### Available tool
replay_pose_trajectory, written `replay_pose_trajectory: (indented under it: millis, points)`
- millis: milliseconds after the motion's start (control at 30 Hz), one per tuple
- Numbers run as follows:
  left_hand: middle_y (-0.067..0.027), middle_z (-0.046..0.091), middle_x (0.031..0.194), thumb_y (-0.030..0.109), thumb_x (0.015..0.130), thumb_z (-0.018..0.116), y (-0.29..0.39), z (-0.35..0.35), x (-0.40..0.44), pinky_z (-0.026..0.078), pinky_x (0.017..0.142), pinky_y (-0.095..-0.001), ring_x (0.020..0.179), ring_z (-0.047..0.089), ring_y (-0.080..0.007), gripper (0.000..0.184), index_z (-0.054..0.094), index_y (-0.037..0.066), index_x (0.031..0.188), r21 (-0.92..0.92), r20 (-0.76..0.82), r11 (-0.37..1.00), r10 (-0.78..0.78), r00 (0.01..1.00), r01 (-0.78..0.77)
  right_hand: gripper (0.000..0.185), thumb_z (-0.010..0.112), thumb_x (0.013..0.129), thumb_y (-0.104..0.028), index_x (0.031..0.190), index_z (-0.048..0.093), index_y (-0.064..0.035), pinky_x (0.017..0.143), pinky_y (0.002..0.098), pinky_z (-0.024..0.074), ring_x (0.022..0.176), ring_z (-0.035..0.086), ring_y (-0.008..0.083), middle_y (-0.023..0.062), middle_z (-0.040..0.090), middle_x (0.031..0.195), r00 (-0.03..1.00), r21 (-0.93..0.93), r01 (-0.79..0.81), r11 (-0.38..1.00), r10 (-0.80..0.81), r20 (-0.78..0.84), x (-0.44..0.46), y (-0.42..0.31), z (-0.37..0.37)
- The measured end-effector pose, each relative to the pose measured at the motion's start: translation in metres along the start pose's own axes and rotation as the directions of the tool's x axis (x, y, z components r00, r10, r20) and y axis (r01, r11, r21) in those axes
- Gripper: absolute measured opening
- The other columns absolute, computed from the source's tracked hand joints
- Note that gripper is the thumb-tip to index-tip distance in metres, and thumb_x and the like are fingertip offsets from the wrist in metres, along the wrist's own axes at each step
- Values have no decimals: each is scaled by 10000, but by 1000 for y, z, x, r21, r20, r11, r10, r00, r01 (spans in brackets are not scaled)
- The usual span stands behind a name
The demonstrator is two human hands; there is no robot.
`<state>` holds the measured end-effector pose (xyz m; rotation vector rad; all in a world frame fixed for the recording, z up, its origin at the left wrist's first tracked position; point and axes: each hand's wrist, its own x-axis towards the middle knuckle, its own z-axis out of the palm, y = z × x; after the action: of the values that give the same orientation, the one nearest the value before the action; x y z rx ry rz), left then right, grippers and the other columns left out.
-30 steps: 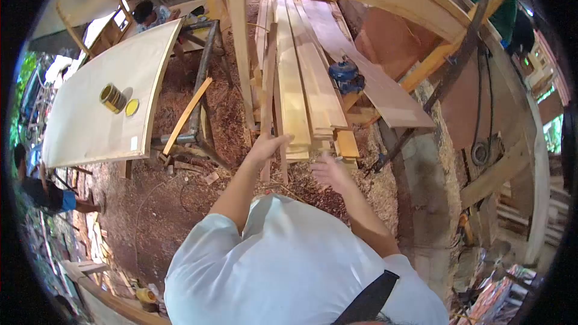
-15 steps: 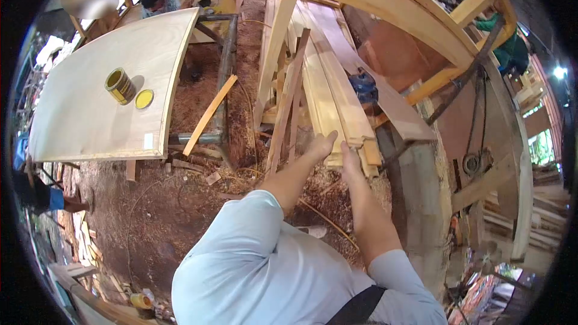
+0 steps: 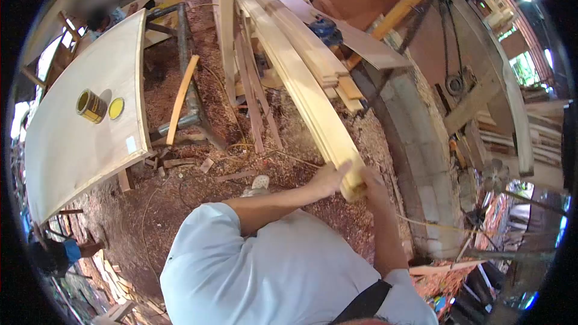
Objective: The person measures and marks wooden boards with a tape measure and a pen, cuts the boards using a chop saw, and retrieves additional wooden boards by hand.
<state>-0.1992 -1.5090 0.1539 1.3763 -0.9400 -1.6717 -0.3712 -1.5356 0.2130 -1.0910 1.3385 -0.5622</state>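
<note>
A long pale wooden board (image 3: 313, 108), seemingly doubled with another beneath it, slants from the far stack toward me. My left hand (image 3: 330, 179) grips its near end from the left side, with the thumb over the top. On the opposite edge my right hand (image 3: 374, 188) is closed around the same end, slightly blurred. The far part of the board still lies along the stack of boards (image 3: 322, 63), whose near ends are uneven. Fingers under the wood are hidden.
A pale panel (image 3: 72, 150) at left bears an open tin (image 3: 91, 106) and its yellow lid (image 3: 116, 108). A blue power tool (image 3: 325, 30) sits beyond the stack. Wood shavings and a cord (image 3: 295, 157) cover the floor. Another person (image 3: 99, 19) is at the far left.
Both hands have drawn the long board toward me, so its near end now sticks out well past the stack. The view has shifted and my body is closer to the stack.
</note>
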Motion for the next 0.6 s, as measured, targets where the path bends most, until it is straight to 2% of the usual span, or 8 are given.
replay_pose_trajectory:
  millis: [33, 167, 267, 333, 367, 433, 500, 600]
  points:
    - [-251, 612, 1087, 625, 994, 401, 18, 7, -29, 595, 676, -378, 892, 666, -275, 823, 463, -133, 1308, 85, 209, 995, -61, 976, 44, 361, 578, 992, -330, 1106, 632, 8, 798, 316, 493, 904, 616, 154, 62, 660, 1000, 999, 10, -41, 999, 41, -4, -27, 3, -23]
    - [-248, 236, 1582, 683, 964, 382, 8, -30, 11, 551, 883, -545, 1303, 475, -390, 874, 242, 44, 1543, -181, 149, 981, -40, 988, 67, 391, 607, 932, -233, 1225, 615, 25, 865, 281, 474, 941, 625, 163, 60, 674, 1082, 988, -8, 33, 999, -34, -153, -141, 43, -118]
    - [-224, 217, 1602, 689, 938, 436, 4, -96, 84, 176, 1149, -618, 1469, 199, -404, 885, 245, 88, 1559, -332, -232, 934, 56, 971, -133, 356, 650, 863, -147, 1164, 650, 43, 853, 294, 495, 948, 637, 181, 84, 684, 1071, 899, 41, 49, 998, -26, -438, -226, 89, -183]
    - [-251, 448, 1463, 625, 912, 553, 21, -102, 101, 332, 1079, -592, 1404, 359, -368, 759, 485, 79, 1436, -380, -430, 885, 89, 899, -269, 301, 685, 832, -122, 1083, 667, 44, 819, 299, 508, 901, 643, 180, 82, 687, 997, 828, 139, 111, 984, -14, -560, -286, 92, -201]
    - [-218, 605, 1261, 491, 916, 635, 25, -95, 111, 495, 919, -533, 1159, 588, -346, 637, 546, 26, 1344, -561, -396, 787, 18, 918, -257, 270, 701, 819, -114, 1040, 670, 40, 806, 297, 513, 875, 644, 178, 77, 685, 953, 837, 199, 155, 968, -22, -546, -314, 101, -217]
    - [-172, 665, 1110, 333, 921, 678, -6, -77, 160, 558, 776, -477, 931, 669, -325, 515, 569, -48, 1250, -668, -357, 712, -53, 933, -215, 308, 711, 814, -138, 1067, 656, 29, 888, 319, 476, 925, 618, 163, 69, 667, 1014, 868, 175, 102, 979, -2, -496, -369, 115, -244]
    - [-183, 666, 1101, 243, 935, 664, 9, -9, 102, 560, 803, -466, 940, 671, -329, 472, 551, -113, 1224, -636, -462, 722, -71, 884, -274, 323, 675, 879, -232, 1078, 648, 21, 866, 324, 488, 938, 623, 164, 70, 668, 1021, 629, 22, 158, 987, -84, -773, -412, 180, -280]
    - [-168, 670, 1071, 255, 960, 637, -18, 58, 70, 551, 801, -420, 897, 661, -288, 442, 561, -105, 1205, -716, -378, 663, -105, 920, -219, 438, 553, 966, -378, 1183, 609, -2, 919, 379, 501, 1024, 632, 214, 96, 668, 1116, 662, 228, 280, 932, -16, -749, -467, 258, -331]
